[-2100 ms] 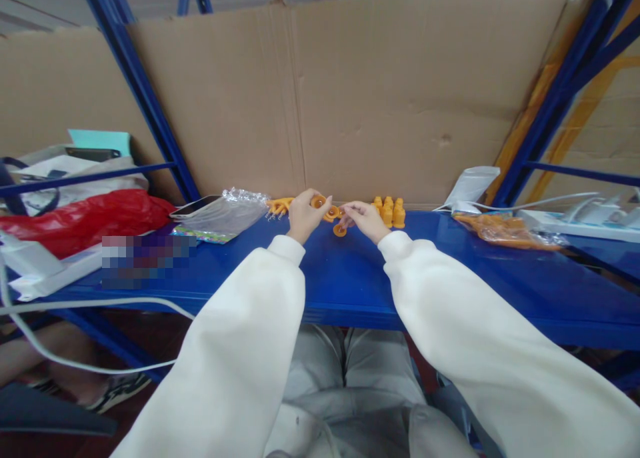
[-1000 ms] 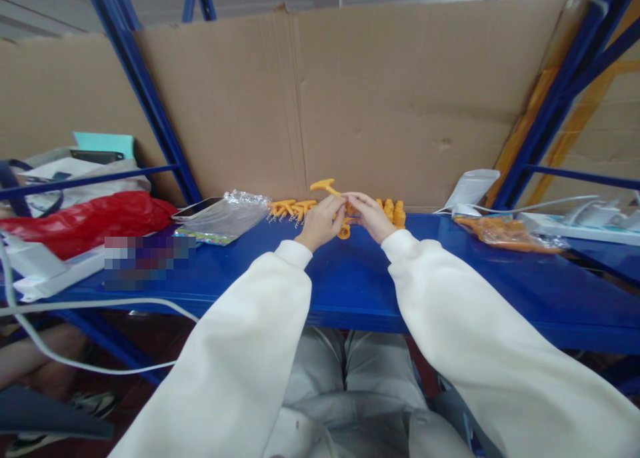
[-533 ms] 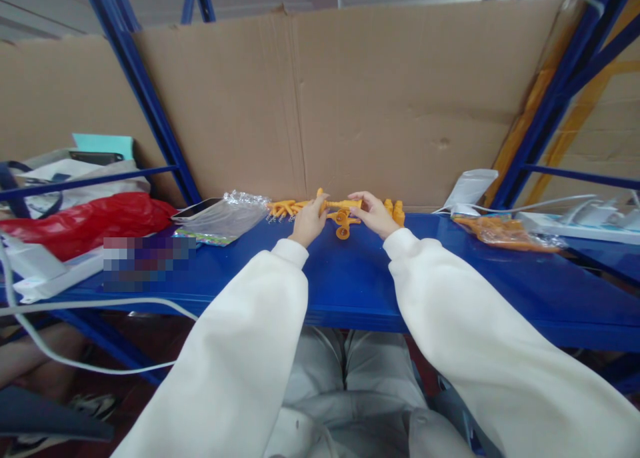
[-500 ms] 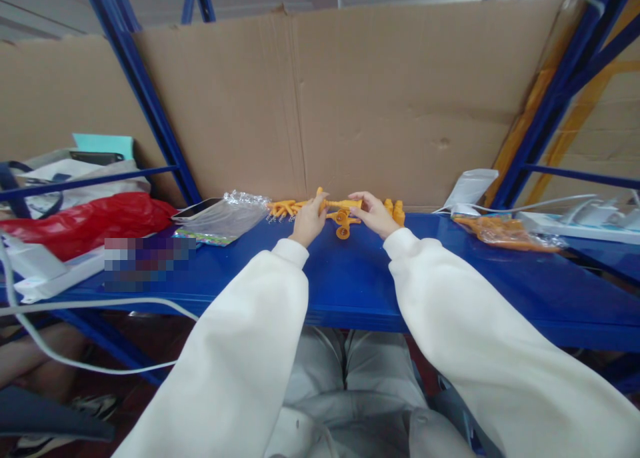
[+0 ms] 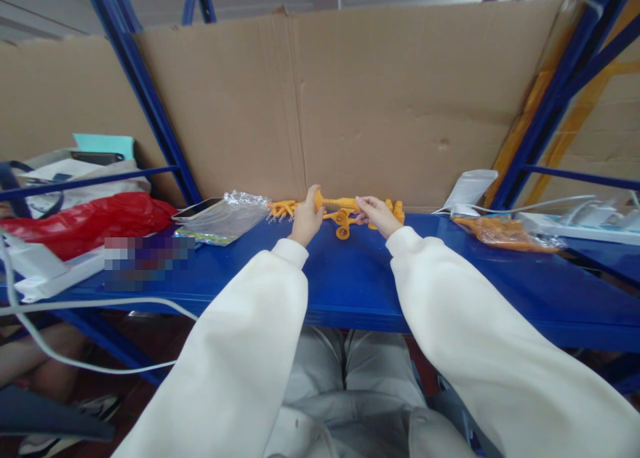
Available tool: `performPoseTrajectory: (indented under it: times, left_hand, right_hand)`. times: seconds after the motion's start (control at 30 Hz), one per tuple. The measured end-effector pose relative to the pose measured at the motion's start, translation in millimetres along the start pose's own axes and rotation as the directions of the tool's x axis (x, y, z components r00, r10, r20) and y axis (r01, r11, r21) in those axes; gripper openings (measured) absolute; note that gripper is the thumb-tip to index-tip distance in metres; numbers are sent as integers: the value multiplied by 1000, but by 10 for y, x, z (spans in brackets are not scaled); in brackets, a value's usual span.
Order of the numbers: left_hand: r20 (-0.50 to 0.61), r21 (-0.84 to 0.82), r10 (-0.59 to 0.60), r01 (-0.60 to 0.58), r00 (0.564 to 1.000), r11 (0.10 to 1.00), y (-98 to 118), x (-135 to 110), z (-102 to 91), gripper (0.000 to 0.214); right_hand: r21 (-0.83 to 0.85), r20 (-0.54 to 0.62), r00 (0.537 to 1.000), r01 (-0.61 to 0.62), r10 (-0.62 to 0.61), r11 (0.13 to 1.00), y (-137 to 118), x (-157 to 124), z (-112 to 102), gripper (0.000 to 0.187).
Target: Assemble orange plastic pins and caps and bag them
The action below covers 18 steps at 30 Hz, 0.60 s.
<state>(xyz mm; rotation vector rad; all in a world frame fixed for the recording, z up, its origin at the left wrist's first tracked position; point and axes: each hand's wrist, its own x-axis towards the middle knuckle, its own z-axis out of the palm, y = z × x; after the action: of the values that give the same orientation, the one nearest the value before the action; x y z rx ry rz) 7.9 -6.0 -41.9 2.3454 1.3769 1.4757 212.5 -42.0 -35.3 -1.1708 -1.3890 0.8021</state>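
Observation:
An orange plastic part point(image 5: 341, 203) with a ribbed shaft spans the gap between my hands, above the blue shelf. My left hand point(image 5: 306, 221) is closed round its left end, where a wider orange piece shows at the fingers. The fingers of my right hand point(image 5: 379, 215) pinch its right end. Just below lies an orange piece with round cups point(image 5: 343, 232). Beyond my left hand are orange branching pieces with small hooks point(image 5: 281, 210). Chunky orange pieces point(image 5: 399, 211) stand behind my right hand, partly hidden by it.
A clear plastic bag point(image 5: 231, 222) and a phone-like dark slab point(image 5: 199, 209) lie left on the blue shelf point(image 5: 360, 285). A red bag point(image 5: 95, 225) and white power strip point(image 5: 65, 275) are farther left. Right are a bagged orange part point(image 5: 505, 235) and another strip point(image 5: 580, 225). Cardboard point(image 5: 375, 105) stands behind.
My right hand has gone from a cupped hold to a fingertip pinch on the part's right end. My left fingers have shifted, and more of the part's left end shows.

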Motion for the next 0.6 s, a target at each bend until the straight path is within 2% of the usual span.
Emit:
performPoseTrajectory:
  times: [0.17,0.27,0.33,0.47,0.6]
  left_hand:
    - [32,8,-41,40,999,999,-1,0,-16,58]
    - [39,7,-49,49,998,999,3,0,-22,60]
    - [45,11,-59,59,997,998,9,2,-21,62]
    - [50,8,-76,75,996,997,9,13,-4,64]
    - [40,-19,-92,93,995,995,-7,17,17,62]
  right_hand:
    - [-59,28,999,31,-29,998,19,-1,-12,20]
    - [-164,42,990,141,-136,976,34,2,-41,22]
    - [-293,63,966,258,-251,921,38,-8,-70,26]
    - [-525,144,901,421,-410,740,31,-43,-138,34]
    - [-598,216,838,519,-501,610,26,-58,-179,31]
